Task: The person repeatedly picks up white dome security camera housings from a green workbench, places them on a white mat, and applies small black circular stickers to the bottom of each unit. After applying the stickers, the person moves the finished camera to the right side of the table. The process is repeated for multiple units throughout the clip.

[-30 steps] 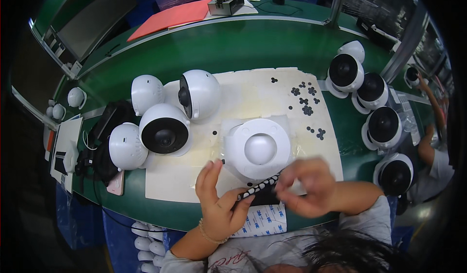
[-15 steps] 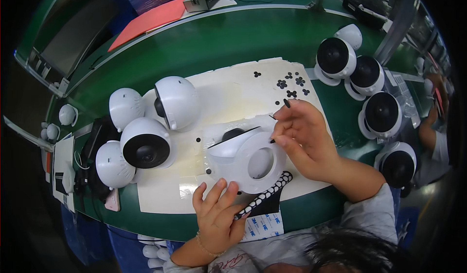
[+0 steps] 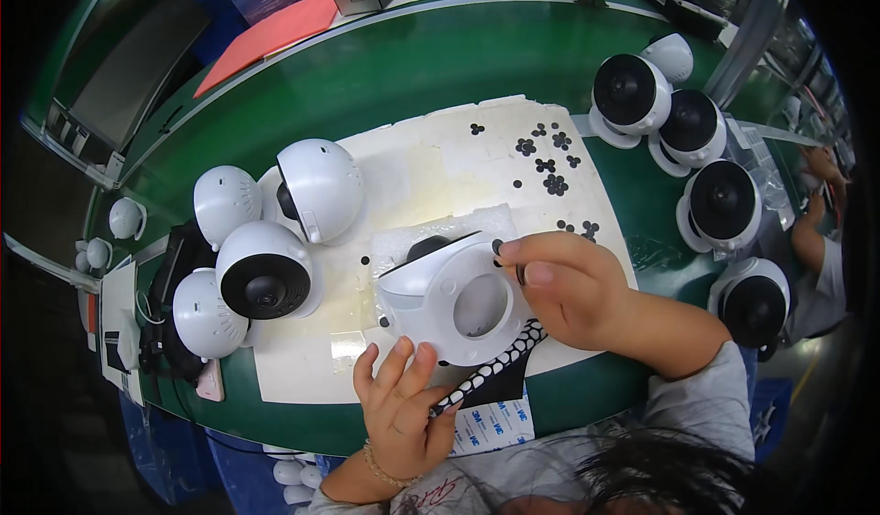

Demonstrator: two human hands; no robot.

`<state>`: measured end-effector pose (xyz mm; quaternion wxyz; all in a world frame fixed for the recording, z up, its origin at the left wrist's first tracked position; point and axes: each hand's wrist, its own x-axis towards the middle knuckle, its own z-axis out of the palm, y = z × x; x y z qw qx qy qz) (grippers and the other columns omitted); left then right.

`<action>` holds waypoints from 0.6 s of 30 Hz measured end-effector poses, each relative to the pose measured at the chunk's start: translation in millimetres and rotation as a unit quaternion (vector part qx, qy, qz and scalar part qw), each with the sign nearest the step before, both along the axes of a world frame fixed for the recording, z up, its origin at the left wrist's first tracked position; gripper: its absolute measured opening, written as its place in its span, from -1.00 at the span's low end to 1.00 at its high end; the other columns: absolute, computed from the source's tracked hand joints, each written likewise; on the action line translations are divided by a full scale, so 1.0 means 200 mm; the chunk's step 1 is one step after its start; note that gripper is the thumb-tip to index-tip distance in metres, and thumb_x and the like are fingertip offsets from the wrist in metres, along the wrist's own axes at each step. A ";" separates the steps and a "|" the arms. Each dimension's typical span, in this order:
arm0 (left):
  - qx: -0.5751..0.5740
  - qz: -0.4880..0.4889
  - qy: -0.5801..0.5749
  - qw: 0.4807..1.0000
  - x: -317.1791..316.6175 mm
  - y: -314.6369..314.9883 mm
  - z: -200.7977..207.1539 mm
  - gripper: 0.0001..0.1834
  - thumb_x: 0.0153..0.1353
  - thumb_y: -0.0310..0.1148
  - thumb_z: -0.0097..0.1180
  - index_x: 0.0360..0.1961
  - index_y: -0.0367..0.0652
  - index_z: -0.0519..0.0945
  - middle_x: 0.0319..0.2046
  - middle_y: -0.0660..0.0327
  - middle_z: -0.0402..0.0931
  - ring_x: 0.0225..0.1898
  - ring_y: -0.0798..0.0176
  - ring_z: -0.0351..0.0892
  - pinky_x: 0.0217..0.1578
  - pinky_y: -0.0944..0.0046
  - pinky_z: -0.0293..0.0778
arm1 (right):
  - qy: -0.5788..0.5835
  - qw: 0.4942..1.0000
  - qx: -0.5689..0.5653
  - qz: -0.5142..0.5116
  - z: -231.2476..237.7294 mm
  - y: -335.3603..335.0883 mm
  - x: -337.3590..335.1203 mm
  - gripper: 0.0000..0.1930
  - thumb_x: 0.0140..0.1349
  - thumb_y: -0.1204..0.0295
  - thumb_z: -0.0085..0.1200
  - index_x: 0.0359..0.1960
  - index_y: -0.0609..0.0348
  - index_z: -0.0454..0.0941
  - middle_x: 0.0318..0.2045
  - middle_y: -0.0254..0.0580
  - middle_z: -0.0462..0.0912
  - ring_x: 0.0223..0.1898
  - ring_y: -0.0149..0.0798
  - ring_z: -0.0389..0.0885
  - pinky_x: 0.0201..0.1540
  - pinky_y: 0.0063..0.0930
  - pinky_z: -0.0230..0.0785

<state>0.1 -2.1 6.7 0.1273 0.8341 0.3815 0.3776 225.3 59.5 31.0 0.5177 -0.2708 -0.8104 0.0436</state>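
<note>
A white dome camera (image 3: 403, 318) lies tilted in front of me, its ring-shaped base facing up with a round opening. My right hand (image 3: 573, 290) pinches a small black round pad (image 3: 498, 247) at the upper right rim of the base. A second black pad (image 3: 521, 275) sits at its fingers. My left hand (image 3: 403, 414) is near the base's lower edge, several fingers spread. Its thumb and forefinger close on the lower end of a black strip with white round spots (image 3: 490, 368), which runs along the base's lower right side.
Several white cameras with black fronts stand at left (image 3: 266, 276) and right (image 3: 724, 199). Clusters of black pads (image 3: 555, 185) dot the pale work sheet (image 3: 312, 368). A printed backing sheet (image 3: 495, 426) lies at the table's front edge. At far right another person's arm (image 3: 811, 240) shows.
My right hand has moved down and left, bringing the black pad to the base's rim. My left hand still has the strip. The view has shifted slightly.
</note>
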 end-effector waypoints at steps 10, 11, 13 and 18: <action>-0.003 0.005 0.007 1.000 0.01 0.01 0.01 -0.87 -0.12 -0.47 0.10 -0.47 -0.20 0.48 0.02 0.02 0.39 0.14 -0.01 0.25 0.10 -0.13 -0.04 | -0.125 0.984 0.094 -0.088 0.04 -0.05 -0.01 -0.52 -0.14 0.55 0.07 -0.05 0.08 0.41 -0.19 -0.18 0.51 -0.29 -0.23 0.54 -0.38 -0.44 0.30; -0.002 0.004 0.008 1.000 0.01 0.01 0.01 -0.88 -0.12 -0.47 0.10 -0.47 -0.20 0.48 0.02 0.02 0.39 0.14 -0.01 0.25 0.10 -0.13 -0.04 | -0.138 0.982 0.070 -0.109 0.07 -0.07 -0.02 -0.51 -0.13 0.56 0.07 -0.04 0.08 0.40 -0.21 -0.23 0.51 -0.29 -0.24 0.53 -0.33 -0.41 0.25; -0.003 0.007 0.006 1.000 0.01 0.01 0.01 -0.88 -0.12 -0.48 0.10 -0.47 -0.20 0.47 0.02 0.03 0.39 0.14 0.00 0.25 0.10 -0.12 -0.04 | -0.164 0.975 0.022 -0.148 0.12 -0.10 -0.04 -0.49 -0.12 0.58 0.06 -0.02 0.09 0.37 -0.26 -0.32 0.52 -0.28 -0.27 0.50 -0.23 -0.37 0.16; -0.003 0.001 0.000 1.000 0.01 0.02 0.00 -0.87 -0.12 -0.47 0.11 -0.47 -0.19 0.47 0.02 0.03 0.39 0.13 0.00 0.26 0.11 -0.11 -0.04 | -0.014 0.994 -0.102 -0.040 0.14 0.00 -0.05 -0.48 -0.03 0.63 -0.01 0.06 0.12 0.25 -0.40 -0.39 0.49 -0.22 -0.25 0.38 -0.06 -0.28 0.02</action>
